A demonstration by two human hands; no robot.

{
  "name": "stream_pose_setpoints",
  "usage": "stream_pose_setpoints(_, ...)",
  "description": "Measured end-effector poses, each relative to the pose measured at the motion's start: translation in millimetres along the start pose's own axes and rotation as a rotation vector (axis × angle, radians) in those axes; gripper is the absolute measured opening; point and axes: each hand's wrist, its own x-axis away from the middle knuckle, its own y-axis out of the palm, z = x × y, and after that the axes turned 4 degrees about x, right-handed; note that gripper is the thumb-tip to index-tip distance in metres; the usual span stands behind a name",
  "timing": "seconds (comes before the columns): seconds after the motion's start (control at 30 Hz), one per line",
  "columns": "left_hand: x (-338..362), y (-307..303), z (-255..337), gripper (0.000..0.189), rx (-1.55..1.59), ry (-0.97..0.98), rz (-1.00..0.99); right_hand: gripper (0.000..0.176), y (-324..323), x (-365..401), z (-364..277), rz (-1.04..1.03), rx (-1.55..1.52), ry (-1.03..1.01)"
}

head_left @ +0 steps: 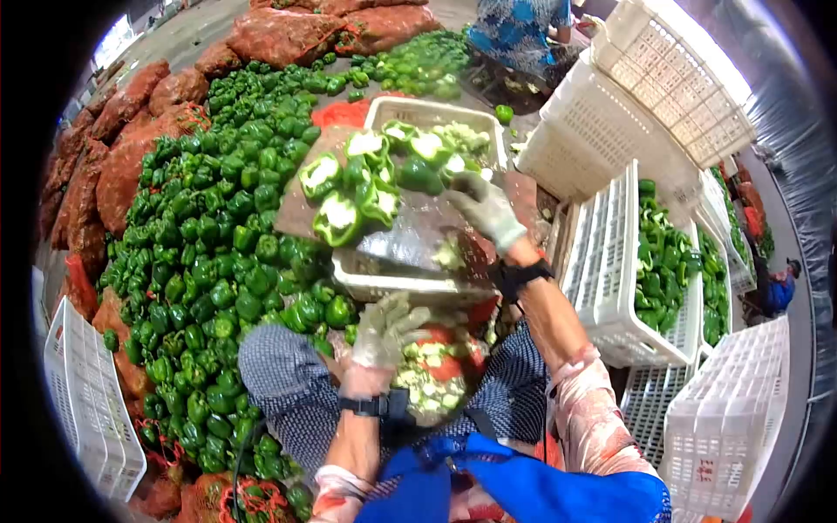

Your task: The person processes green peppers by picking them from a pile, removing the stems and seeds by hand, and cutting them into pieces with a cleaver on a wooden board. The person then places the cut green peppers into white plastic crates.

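My right hand (488, 207), in a pale glove, is over the right part of a wet board (410, 231), its fingertips close to the cut green peppers (362, 183) there. Whether it grips anything is hidden. The board lies across a white crate (397, 277). My left hand (391, 331), gloved too, hangs below the crate's near edge with its fingers apart and nothing visible in it. Pepper cores and scraps (429, 383) lie in a container between my knees. More pale cores (462, 138) sit in the crate's far end.
A large heap of whole green peppers (218, 261) spreads to the left, with red mesh sacks (288, 37) behind. White crates (602, 253) stand at the right, some holding peppers. Another white crate (91, 401) is at the lower left. One person (514, 35) sits beyond, another (779, 286) far right.
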Motion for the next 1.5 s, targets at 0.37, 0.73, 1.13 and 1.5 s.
stream_pose_setpoints(0.37,-26.6,-13.4,2.3,0.072,0.095,-0.041,0.001,0.05,90.0,-63.4,-12.1,-0.081,0.753,-0.127)
stream_pose_setpoints(0.73,-10.8,-9.0,-4.1,0.065,0.555,-0.054,-0.151,0.045,34.5,96.0,-18.6,-0.53,-1.363,0.339)
stream_pose_setpoints(1.13,2.5,8.6,-16.2,0.053,0.294,-0.017,-0.169,0.044,35.6,183.4,-56.5,-0.174,-0.129,-0.112)
stream_pose_setpoints(1.5,2.7,27.8,-1.8,0.052,-0.34,0.079,0.048,0.055,67.4,179.3,-25.6,-0.146,0.236,-0.163)
